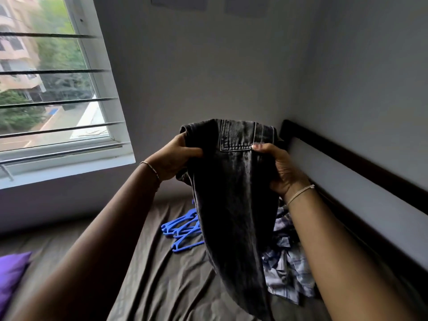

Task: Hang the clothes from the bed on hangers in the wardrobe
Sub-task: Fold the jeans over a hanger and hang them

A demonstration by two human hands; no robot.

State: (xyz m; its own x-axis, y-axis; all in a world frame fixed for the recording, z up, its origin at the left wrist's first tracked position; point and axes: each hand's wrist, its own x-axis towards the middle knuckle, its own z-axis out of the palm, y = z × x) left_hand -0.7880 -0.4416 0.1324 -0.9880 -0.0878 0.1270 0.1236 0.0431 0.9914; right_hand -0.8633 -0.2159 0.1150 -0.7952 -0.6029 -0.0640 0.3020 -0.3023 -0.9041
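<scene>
- Bed (162,274), brown sheet, fills the foreground.
- Jeans (234,205) hang above it, held at the waist.
- Shirt (287,269) lies crumpled on the bed, right.
- Hangers (183,230) lie left of the jeans.
- Left hand (176,156) and right hand (282,170): fingers curled round the jeans.

jeans (234,193) x1 | blue hangers (183,230) approx 4, overlap, cnt unsure | plaid shirt (287,269) x1 | purple pillow (11,272) x1 | window (46,89) x1
</scene>
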